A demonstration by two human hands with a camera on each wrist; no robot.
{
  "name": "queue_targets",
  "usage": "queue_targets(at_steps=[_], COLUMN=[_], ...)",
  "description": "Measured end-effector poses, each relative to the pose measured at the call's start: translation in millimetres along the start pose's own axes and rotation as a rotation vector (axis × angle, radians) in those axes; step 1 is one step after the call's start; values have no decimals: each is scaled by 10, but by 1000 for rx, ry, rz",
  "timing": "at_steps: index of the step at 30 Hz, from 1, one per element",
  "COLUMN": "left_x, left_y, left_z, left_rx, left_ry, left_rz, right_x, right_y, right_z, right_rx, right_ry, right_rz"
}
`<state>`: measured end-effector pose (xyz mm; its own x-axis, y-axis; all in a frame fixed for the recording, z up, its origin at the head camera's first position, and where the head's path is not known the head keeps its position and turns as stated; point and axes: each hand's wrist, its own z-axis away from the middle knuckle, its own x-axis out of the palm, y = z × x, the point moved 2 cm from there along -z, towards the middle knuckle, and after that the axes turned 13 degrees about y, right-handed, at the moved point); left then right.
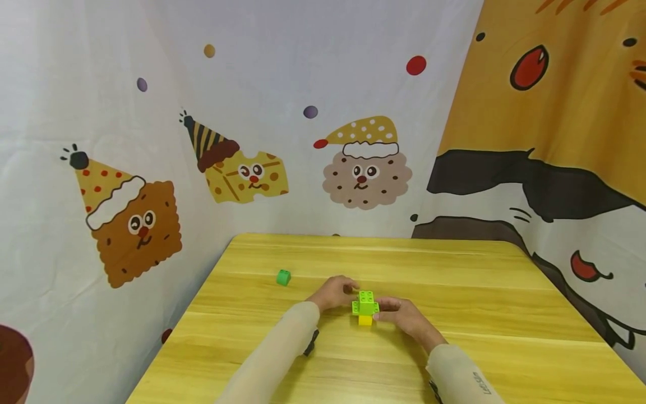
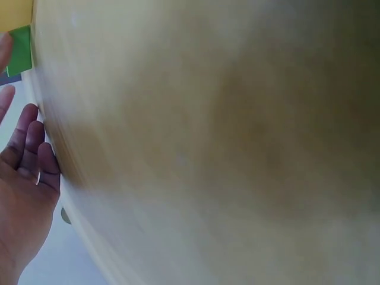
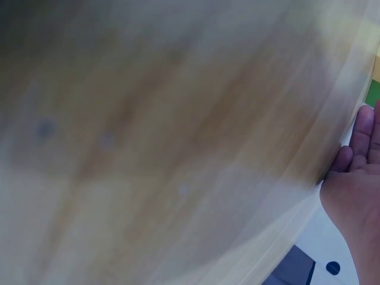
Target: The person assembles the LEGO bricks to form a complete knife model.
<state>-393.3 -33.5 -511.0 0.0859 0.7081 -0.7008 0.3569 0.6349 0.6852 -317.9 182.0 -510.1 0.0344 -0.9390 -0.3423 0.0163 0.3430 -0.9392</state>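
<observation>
A small stack of toy building bricks (image 1: 366, 303) stands upright on the table, lime green on top with studded parts jutting out at both sides, over a yellow brick (image 1: 365, 320). To its left is my left hand (image 1: 335, 292), fingers loosely bent and apart from the stack in the head view. The right hand (image 1: 404, 315) lies close against the stack's right side, its fingertips at the jutting green part; whether they touch is hard to tell. In the left wrist view, relaxed fingers (image 2: 31, 139) hold nothing. Straight fingers (image 3: 362, 133) show at the right wrist view's edge.
A single darker green brick (image 1: 284, 277) lies on the wooden table (image 1: 242, 325), farther back and left of the hands. Behind the table hangs a printed cloth (image 1: 282, 67) with cartoon figures.
</observation>
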Motion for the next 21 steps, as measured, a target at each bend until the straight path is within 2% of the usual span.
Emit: queue_targets(at_steps=[4,11,21], left_x=[14,45,33], left_y=[15,43,103], left_z=[-8,-12,-20], left_rx=[6,23,32], left_ry=[-17,-8,-70], left_rz=[0,-40,-54], right_x=[-3,-9,-2], right_y=[-2,18,25], right_z=[-7,-18,-26], right_rx=[-4,-1,-29], right_ry=[-4,-11,-18], right_rz=[-6,-22,-18])
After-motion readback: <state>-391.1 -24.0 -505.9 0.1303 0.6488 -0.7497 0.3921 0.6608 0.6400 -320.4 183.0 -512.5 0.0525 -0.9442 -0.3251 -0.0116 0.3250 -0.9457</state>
